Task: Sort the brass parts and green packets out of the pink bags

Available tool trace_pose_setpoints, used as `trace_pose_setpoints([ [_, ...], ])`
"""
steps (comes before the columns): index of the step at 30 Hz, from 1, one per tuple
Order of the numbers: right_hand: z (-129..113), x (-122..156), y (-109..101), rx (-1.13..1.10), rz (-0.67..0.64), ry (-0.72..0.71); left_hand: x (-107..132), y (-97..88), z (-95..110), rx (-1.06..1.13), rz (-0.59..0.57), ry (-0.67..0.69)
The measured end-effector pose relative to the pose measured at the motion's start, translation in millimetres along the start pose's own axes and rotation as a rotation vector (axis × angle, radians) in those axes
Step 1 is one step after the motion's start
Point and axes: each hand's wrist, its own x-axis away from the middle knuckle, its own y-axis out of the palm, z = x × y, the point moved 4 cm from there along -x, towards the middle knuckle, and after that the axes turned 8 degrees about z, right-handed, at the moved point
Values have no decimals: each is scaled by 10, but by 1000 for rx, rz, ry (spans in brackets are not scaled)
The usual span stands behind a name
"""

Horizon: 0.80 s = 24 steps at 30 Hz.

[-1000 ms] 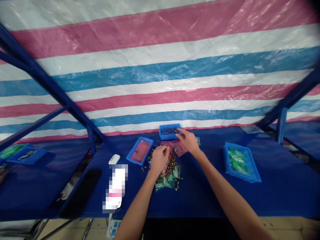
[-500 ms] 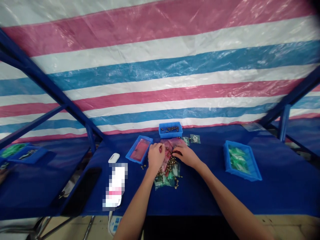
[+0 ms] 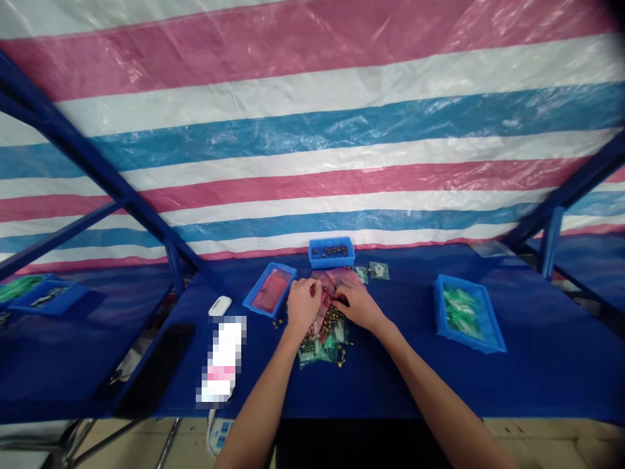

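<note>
Pink plastic bags (image 3: 328, 279) between hands (image 3: 303, 305) (image 3: 355, 307); blue tray (image 3: 332, 263) holds brass fittings (image 3: 334, 250).

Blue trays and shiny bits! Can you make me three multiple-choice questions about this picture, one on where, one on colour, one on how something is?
1. Where is the blue tray of green packets?
A) left of the hands
B) right of the hands
C) under the hands

2. What colour is the heap of small metal fittings?
A) green
B) white
C) gold

3. How are the left hand and right hand?
A) together at the pink plastic bag
B) far apart
C) both off the table

Answers:
1. B, it sits right of both hands.
2. C, the pieces shine gold.
3. A, both hands meet at the bag.
</note>
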Motion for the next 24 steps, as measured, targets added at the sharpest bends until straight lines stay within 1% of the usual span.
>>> trace_pose_setpoints([
  [5,-39,6,2,10,14,10,-6,7,1,1,-3,1],
  [7,-71,24,-47,4,28,14,-11,2,3,3,-1,1],
  [8,-99,29,-94,-11,57,8,-12,-2,5,4,-1,1],
  [10,-173,9,-241,-64,175,-21,-12,-10,10,8,-1,1],
  [12,-227,-79,-426,-121,339,-54,-11,-19,14,11,-3,0],
  [14,-205,-250,-587,-132,477,-42,-9,-31,19,12,-1,-2],
  [15,-160,-358,-638,-114,507,-13,-9,-37,22,10,1,-2],
  [17,-32,-566,-667,-61,488,55,-11,-49,27,7,6,-2],
  [19,89,-672,-606,-20,409,92,-16,-57,29,6,11,-4],
  [21,139,-618,-482,-19,325,75,-20,-60,28,7,14,-8],
  [22,132,-539,-408,-30,288,52,-21,-58,27,10,14,-9],
  [24,56,-337,-240,-61,169,-24,-20,-51,27,16,10,-12],
])
